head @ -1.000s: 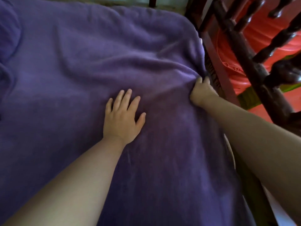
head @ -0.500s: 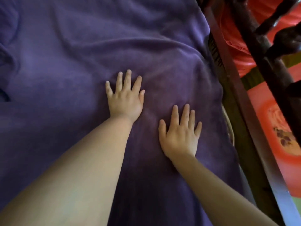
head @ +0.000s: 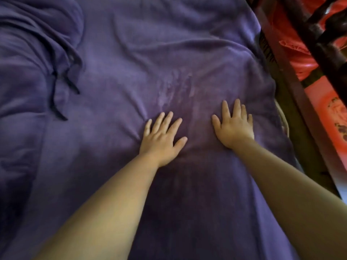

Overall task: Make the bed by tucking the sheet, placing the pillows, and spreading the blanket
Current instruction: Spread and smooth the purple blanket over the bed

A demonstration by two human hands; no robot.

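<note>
With both forearms reaching out over the bed, I press my left hand (head: 162, 136) and right hand (head: 233, 124) flat on the purple blanket (head: 116, 76), fingers straight and spread, gripping nothing. Palms down probably to smooth the fabric. Right hand sits near the dark wooden bed frame (head: 293, 102), so that edge looks laid out. Beyond the fingers, light creases remain. Far left, blanket is bunched in deep folds (head: 56, 59), needs spreading. Pillows not visible.
</note>
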